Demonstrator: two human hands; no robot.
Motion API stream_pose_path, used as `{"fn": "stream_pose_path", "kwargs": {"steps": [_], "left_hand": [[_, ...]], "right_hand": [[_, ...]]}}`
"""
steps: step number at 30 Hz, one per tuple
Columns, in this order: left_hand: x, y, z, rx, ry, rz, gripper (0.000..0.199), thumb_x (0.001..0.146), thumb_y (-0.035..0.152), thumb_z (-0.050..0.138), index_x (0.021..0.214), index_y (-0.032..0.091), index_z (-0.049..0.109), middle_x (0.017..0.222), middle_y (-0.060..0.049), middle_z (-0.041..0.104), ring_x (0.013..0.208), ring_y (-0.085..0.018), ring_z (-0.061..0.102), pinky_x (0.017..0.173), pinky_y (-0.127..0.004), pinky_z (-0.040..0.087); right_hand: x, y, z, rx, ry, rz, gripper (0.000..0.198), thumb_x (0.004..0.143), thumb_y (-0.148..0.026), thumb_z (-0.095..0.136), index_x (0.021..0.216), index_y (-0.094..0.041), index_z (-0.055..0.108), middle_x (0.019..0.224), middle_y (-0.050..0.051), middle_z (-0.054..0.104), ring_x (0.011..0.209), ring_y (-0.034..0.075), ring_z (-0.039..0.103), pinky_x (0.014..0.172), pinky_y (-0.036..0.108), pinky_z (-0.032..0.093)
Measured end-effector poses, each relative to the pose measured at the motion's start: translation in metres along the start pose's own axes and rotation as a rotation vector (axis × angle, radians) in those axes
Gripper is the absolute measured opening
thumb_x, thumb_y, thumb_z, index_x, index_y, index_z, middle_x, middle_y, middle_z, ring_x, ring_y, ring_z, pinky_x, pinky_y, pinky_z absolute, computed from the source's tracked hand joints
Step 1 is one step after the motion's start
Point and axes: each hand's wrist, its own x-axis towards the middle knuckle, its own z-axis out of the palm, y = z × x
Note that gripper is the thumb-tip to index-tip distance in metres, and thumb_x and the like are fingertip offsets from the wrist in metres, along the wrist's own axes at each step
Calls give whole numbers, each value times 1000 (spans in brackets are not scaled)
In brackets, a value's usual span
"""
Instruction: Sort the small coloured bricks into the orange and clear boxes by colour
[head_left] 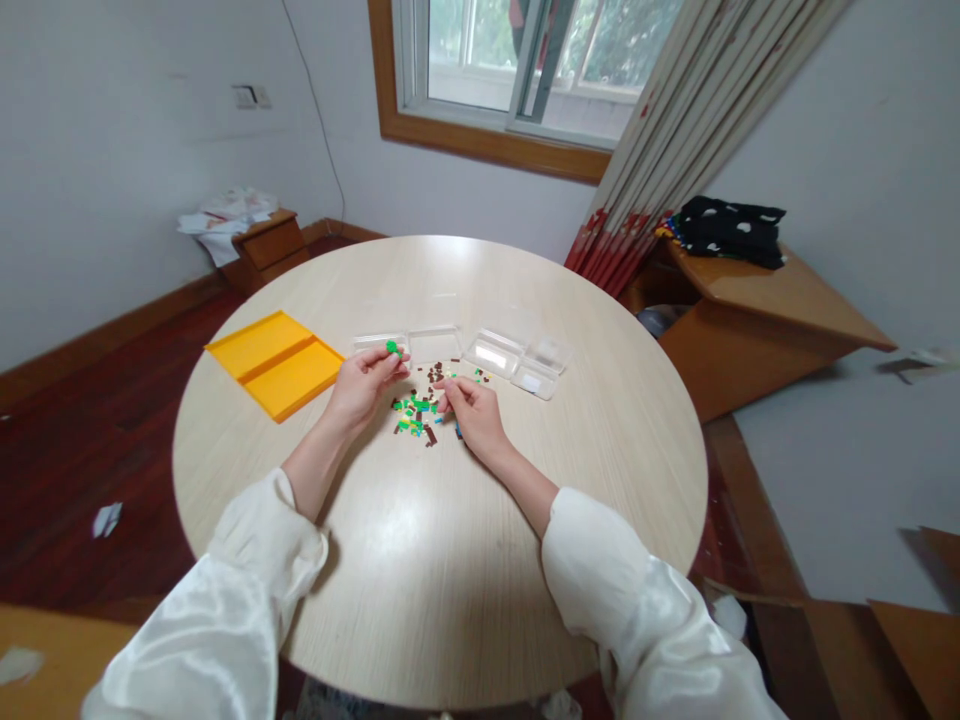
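Between the thumb and fingers of my left hand is a small green building brick, raised above the table. My right hand is closed in a pinch over the right side of a loose pile of small building bricks. Whatever its fingertips hold, if anything, is too small to make out. Green, brown, yellow and blue pieces make up the pile, and part of it is hidden behind the right hand. Brown bricks lie scattered just behind, between the two hands.
On the round wooden table, an open yellow case lies to the left. Clear plastic trays stand behind the bricks, with another clear divided tray at the right. A wooden cabinet and a curtain are beyond the table's right side.
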Motion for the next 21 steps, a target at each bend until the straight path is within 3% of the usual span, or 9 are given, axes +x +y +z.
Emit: {"fn": "stream_pose_path", "kwargs": {"steps": [8,21], "left_hand": [[20,4,-28,-88,141,11,20,60,18,78,75,10,67,65,0,62,57,-5,55,65,-20,51],[28,-2,-37,-129,258,48,23,61,25,79,65,9,63,58,0,60,51,-5,53,59,-19,49]], "right_hand": [[-2,0,-1,-14,30,-39,33,79,-49,54,78,-18,64,54,-3,56,51,11,53,52,23,44],[-3,5,-2,-82,24,-86,32,81,-48,51,79,-18,62,54,-3,54,53,12,52,53,24,42]]}}
